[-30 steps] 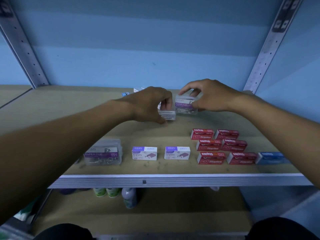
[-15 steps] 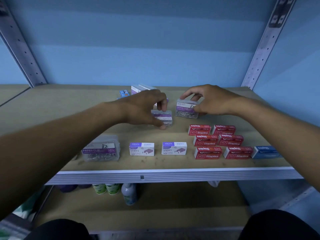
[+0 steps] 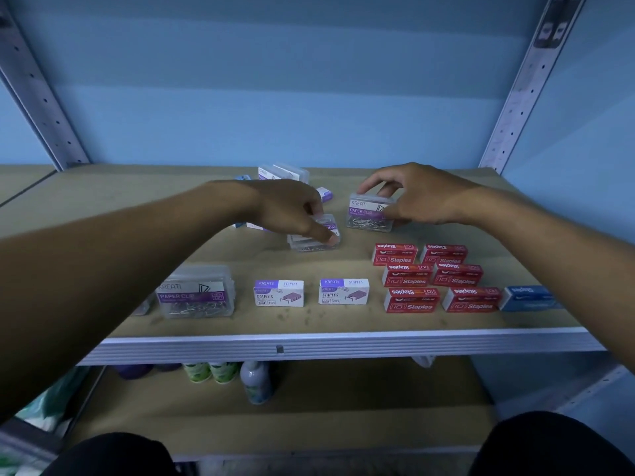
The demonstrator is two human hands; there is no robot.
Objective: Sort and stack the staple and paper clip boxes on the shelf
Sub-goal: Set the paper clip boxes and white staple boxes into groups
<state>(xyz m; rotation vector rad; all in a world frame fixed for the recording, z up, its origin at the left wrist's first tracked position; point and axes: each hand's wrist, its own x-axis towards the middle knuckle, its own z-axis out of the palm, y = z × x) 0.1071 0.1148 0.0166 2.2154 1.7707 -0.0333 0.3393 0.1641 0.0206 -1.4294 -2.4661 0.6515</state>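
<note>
Gripping a clear paper clip box (image 3: 369,214) on the shelf (image 3: 343,343), the right hand (image 3: 422,195) curls around its top and side. Just left, the left hand (image 3: 288,209) pinches a second clear paper clip box (image 3: 314,237); red staple boxes (image 3: 433,278) lie nearer the person, below the right hand.

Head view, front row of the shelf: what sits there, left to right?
Clear paper clip box → white staples box → second white staples box → red staples box → second red staples box → blue staples box.
</note>
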